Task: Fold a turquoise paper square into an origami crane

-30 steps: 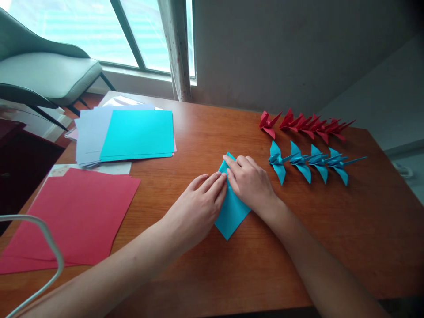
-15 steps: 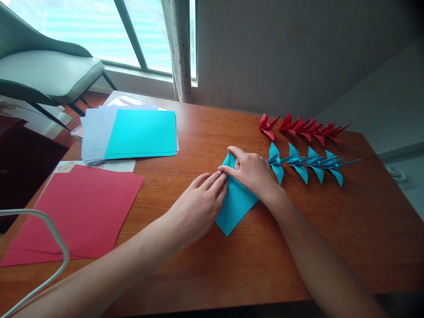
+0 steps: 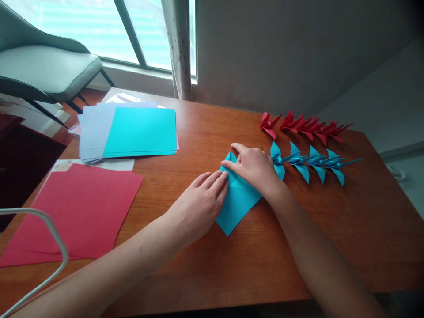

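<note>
A folded blue origami paper (image 3: 236, 201), kite-like in outline, lies on the table with one point towards me. My left hand (image 3: 202, 198) is over its left edge, fingers close together and closed on the paper near the upper part. On its upper right edge rests my right hand (image 3: 253, 168), closed on the paper with the thumb near the left fingertips and the index finger by the top corner. Both hands hide parts of the folds. Just right of my right hand stands a row of several blue paper cranes (image 3: 300, 161).
Behind the blue cranes is a row of several red paper cranes (image 3: 303, 126). At left lie red paper sheets (image 3: 79, 212), with blue sheets (image 3: 142, 132) and white sheets (image 3: 94, 128) farther back. A white cable (image 3: 56, 234) curves at the lower left. A chair (image 3: 49, 66) stands beyond the table (image 3: 185, 274).
My right hand has shifted slightly up and right at the paper's upper edge, and a bit more of the crease below the thumb shows. My left hand stays almost in place.
</note>
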`<state>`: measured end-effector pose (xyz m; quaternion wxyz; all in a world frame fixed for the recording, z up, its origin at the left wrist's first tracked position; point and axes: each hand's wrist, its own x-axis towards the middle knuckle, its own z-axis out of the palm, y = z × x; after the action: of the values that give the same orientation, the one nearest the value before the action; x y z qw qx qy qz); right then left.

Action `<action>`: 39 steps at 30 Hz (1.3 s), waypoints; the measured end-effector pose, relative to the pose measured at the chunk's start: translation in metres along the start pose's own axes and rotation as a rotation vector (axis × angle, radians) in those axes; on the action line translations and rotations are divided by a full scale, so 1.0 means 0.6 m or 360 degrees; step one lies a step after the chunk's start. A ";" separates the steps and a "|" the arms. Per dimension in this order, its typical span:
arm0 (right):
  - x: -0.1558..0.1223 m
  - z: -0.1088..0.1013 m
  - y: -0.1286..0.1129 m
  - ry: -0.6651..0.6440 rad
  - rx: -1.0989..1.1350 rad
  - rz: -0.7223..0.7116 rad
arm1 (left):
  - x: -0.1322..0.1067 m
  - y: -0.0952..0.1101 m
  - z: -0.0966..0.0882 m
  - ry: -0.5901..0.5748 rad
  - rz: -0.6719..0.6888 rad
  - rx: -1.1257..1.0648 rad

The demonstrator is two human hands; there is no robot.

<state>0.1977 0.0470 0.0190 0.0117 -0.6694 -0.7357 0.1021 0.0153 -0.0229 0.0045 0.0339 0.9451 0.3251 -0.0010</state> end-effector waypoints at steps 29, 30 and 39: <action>0.038 0.023 0.028 0.0186 0.0295 -0.0011 | 0.001 0.000 -0.002 0.0006 0.0006 0.0016; 0.033 0.021 0.026 0.0159 0.0302 -0.0087 | 0.001 0.000 -0.002 0.0007 0.0004 0.0020; 0.022 0.015 0.023 0.0086 0.0265 -0.0294 | 0.000 0.000 -0.004 0.0006 -0.0004 0.0006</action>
<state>0.2087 0.0600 0.0063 0.0964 -0.5981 -0.7826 0.1432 0.0156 -0.0228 0.0072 0.0316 0.9447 0.3263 0.0001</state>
